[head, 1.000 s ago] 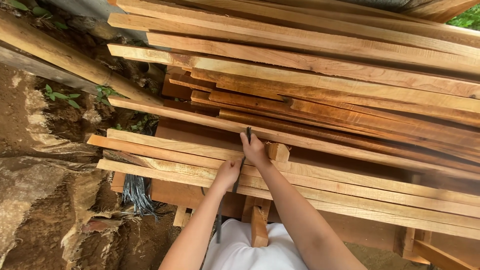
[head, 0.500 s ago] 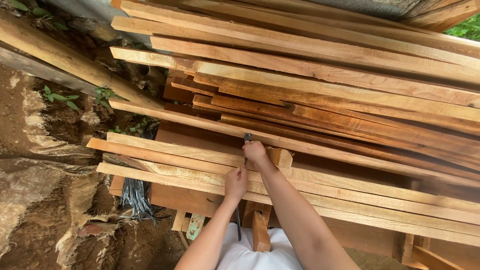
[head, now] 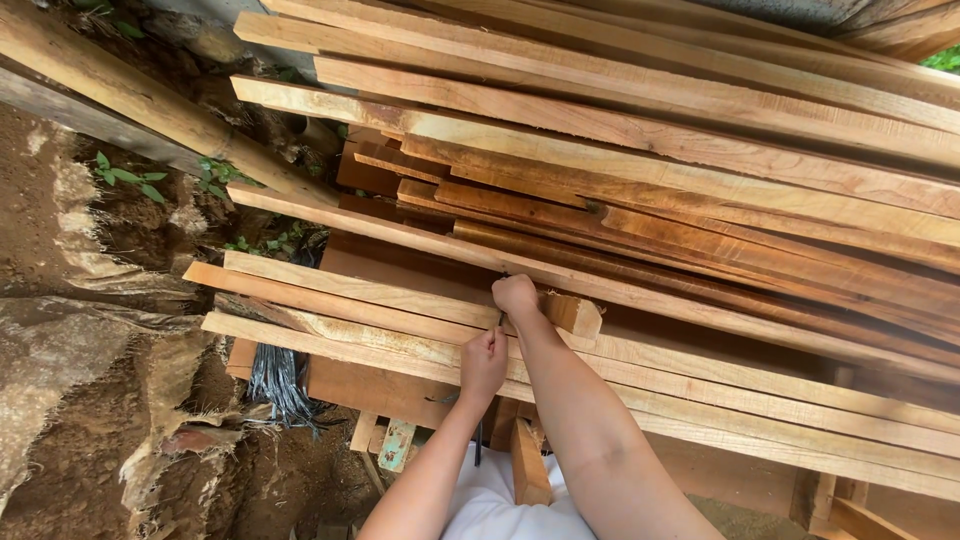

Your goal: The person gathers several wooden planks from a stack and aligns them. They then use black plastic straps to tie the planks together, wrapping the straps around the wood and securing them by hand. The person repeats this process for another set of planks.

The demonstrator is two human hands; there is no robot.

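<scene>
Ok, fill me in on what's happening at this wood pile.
A person leans over a stack of rough-sawn planks. The right hand is closed near the edge of one plank, beside a small wood block. The left hand is closed just below it, and a thin dark object shows between the two hands; what it is cannot be told. Bare earth lies to the left.

Soft, even daylight; sharp focus across the stacked reddish-tan sawn wooden planks (head: 650, 180); deep shadow in gaps beneath them; no glare.
</scene>
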